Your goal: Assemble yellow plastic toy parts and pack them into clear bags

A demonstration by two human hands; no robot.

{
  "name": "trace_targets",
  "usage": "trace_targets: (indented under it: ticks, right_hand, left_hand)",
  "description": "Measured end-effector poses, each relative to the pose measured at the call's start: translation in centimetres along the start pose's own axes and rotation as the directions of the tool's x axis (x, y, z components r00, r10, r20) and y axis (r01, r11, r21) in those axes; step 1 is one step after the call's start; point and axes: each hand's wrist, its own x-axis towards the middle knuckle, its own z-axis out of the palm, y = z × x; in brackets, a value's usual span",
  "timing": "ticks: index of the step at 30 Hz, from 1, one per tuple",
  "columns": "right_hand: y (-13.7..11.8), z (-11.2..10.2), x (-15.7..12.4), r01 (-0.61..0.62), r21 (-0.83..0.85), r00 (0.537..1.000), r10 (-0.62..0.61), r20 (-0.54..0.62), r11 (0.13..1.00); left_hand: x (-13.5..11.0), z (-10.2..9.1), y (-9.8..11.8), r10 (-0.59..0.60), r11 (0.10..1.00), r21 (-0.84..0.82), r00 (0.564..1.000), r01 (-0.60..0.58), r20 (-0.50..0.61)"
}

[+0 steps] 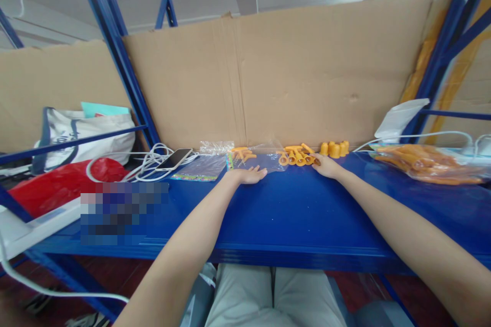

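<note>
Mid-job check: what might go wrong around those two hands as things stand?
The right hand is up against the bunched orange pieces; their round ends suggest that a nudge could roll them out of line.
The upright orange pieces stand just beyond that hand, so a sideways sweep might topple some.
The clear bag by the left hand looks thin and could slide or crease if brushed.

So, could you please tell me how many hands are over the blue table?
2: the left hand is beside a clear plastic bag, and the right hand is at the right end of the row of orange pieces. No others show there.
</note>
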Motion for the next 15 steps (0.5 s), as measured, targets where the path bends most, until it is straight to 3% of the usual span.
trace_targets:
  ticks: [5,8,11,15]
  right_hand:
    - [-0.9,-0.6,-0.2,-0.077,0.047,0.997,0.076,0.021,0.996]
    - [-1.9,-1.5,-0.7,-0.192,0.005,0.981,0.192,0.018,0.981]
    - [-2.7,-2.5,-1.2,-0.309,-0.002,0.951,0.309,-0.009,0.951]
    - [-2.8,-3.5,-1.2,-0.397,0.189,0.897,0.423,-0.126,0.898]
  left_hand:
    - [0.0,0.1,0.2,-0.008,1.0,-0.012,1.0,0.008,0.0]
    - [-0.1,-0.2,0.2,0.002,1.0,-0.03,1.0,-0.002,0.005]
    - [0.0,-0.6,0.0,0.062,0.998,-0.027,0.996,-0.064,-0.063]
    - [0.2,-0.9,0.0,0.135,0.991,0.031,0.98,-0.131,-0.147]
